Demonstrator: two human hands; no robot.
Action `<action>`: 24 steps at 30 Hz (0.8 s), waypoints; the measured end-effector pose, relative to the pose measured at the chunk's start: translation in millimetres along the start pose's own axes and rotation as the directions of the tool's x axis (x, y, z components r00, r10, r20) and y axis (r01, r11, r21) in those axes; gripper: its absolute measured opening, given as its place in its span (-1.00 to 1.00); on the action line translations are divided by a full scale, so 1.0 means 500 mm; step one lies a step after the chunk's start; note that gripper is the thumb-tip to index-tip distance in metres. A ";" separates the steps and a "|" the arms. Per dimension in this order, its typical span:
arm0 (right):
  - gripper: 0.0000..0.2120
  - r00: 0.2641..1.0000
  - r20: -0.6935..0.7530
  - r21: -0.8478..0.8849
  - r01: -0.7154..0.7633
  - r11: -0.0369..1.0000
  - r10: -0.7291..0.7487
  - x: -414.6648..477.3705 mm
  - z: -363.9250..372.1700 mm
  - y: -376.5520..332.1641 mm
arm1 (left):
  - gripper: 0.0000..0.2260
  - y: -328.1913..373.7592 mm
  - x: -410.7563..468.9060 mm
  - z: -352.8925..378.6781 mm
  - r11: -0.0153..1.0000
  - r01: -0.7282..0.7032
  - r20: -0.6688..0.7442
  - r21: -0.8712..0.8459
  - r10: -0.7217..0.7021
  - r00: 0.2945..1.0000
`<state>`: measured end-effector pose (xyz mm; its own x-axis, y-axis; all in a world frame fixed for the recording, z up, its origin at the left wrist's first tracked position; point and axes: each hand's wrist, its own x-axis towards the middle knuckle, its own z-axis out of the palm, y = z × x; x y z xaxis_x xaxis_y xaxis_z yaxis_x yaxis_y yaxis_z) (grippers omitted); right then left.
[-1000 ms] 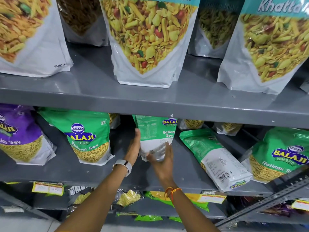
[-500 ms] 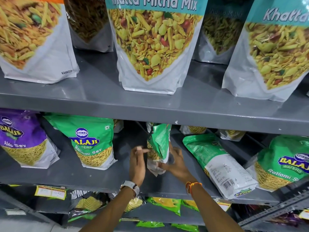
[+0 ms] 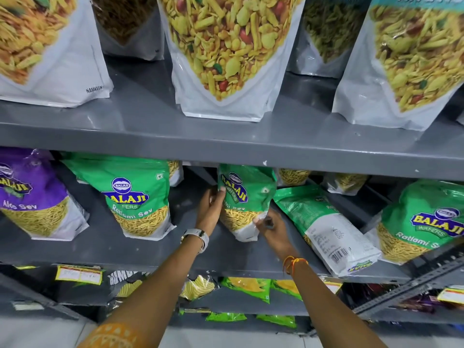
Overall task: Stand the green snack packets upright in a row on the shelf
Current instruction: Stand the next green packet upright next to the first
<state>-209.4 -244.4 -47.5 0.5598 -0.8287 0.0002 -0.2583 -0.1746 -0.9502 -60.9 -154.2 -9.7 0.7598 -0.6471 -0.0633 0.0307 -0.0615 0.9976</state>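
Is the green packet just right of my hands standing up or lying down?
Lying down. The green packet rests back side up on the shelf, barcode showing.

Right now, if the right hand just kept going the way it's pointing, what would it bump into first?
The right hand points up and leftward and already touches the lower corner of the green packet held in both hands. That packet is first; depth behind it is unclear.

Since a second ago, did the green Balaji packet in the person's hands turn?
Yes. The held green Balaji packet has turned: its printed back faced out before, now its logo front does, beside the unmoved green packet lying flat.
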 end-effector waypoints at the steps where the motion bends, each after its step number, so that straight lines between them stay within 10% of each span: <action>1: -0.75 1.000 -0.027 0.036 -0.007 0.999 0.008 -0.001 0.000 -0.001 | -0.76 -0.003 -0.009 -0.001 1.000 -0.007 -0.012 0.018 0.007 1.000; 6: -0.47 0.999 0.039 0.133 -0.036 0.991 0.031 -0.013 -0.009 -0.007 | -0.32 -0.032 -0.027 -0.004 0.995 0.012 -0.009 0.098 -0.011 1.000; 16: -0.65 0.998 0.012 0.071 -0.060 0.996 0.059 0.013 -0.004 -0.022 | -0.79 -0.017 -0.013 -0.041 0.993 -0.068 0.109 -0.100 0.079 0.991; 24: -0.78 0.997 0.073 0.151 -0.049 0.987 0.039 0.032 -0.014 -0.019 | -0.13 -0.057 -0.005 -0.076 0.984 -0.029 0.409 0.174 -0.045 0.911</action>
<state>-203.4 -259.8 -36.3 0.6052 -0.7939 -0.0594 -0.1640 -0.0512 -0.9851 -39.1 -121.9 -36.8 0.4255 -0.8978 -0.1137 -0.1050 -0.1738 0.9792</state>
